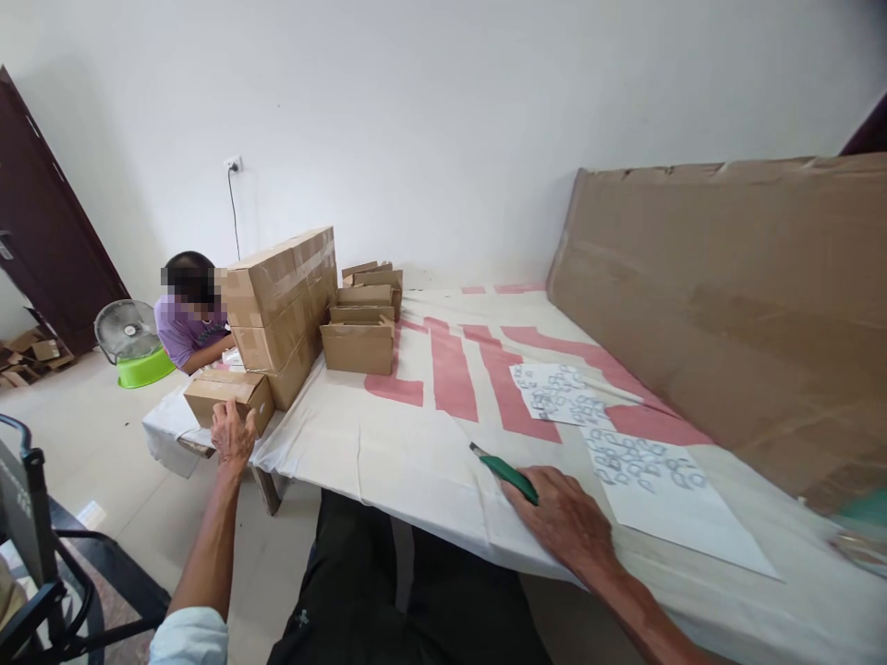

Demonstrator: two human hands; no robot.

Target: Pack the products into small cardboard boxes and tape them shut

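My left hand (232, 434) reaches out to the table's left end and rests on the near side of a small closed cardboard box (228, 392), fingers curled against it. My right hand (561, 517) lies on the white cloth near the front edge, closed around a green-handled cutter (504, 471) whose tip points left and away from me. Two white sheets printed with small grey ring shapes (648, 471) lie just right of that hand.
A tall stack of taped cartons (281, 305) and several small open boxes (360, 337) stand at the table's far left. A large cardboard sheet (735, 305) leans along the right. Another person sits behind the cartons; a fan (125, 331) and green basin stand on the floor.
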